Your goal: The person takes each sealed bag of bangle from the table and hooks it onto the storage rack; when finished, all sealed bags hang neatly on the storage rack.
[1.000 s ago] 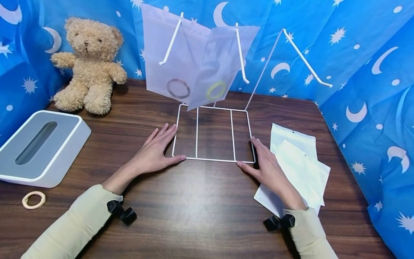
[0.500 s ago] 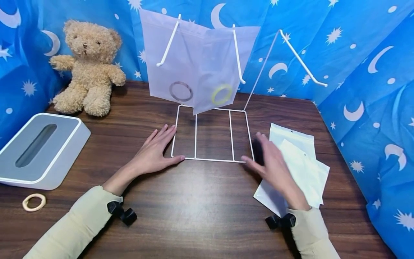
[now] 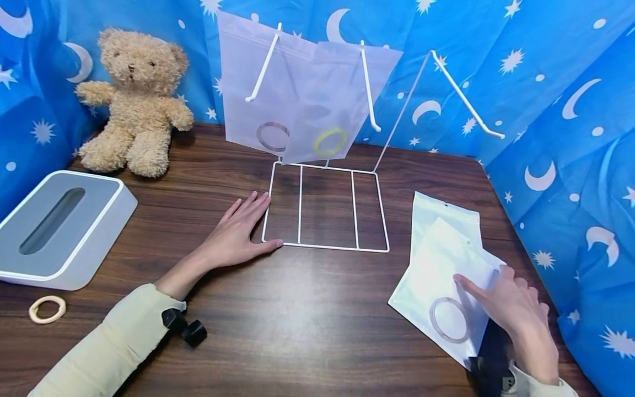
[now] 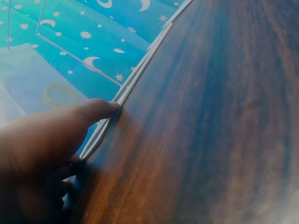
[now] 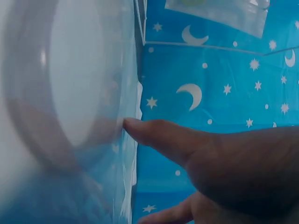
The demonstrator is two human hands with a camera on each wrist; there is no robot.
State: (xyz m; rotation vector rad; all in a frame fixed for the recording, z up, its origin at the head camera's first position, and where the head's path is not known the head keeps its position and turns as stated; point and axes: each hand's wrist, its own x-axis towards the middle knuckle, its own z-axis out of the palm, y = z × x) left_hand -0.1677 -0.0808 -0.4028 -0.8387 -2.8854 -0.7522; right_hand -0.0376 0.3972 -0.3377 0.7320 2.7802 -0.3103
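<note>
Touching the top white bag [image 3: 441, 281], on the right of the desk [image 3: 327, 325], with the right grip [image 3: 516, 306]; cannot tell whether pinched, with most fingertips lost past the edge. Might drag up the bag beneath [image 3: 456, 216] if caught together, or slip on slick plastic. Touching the wire rack [image 3: 322, 246] with the left grip [image 3: 235, 237], straight-fingered and clasping nothing; could skew it by pushing. Hard to make out beyond: any fastening of the hanging bags [image 3: 253, 116] to the hooks [image 3: 369, 85].

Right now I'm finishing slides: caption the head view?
Left hand rests on a white wire rack; right hand touches a white bag.
</note>
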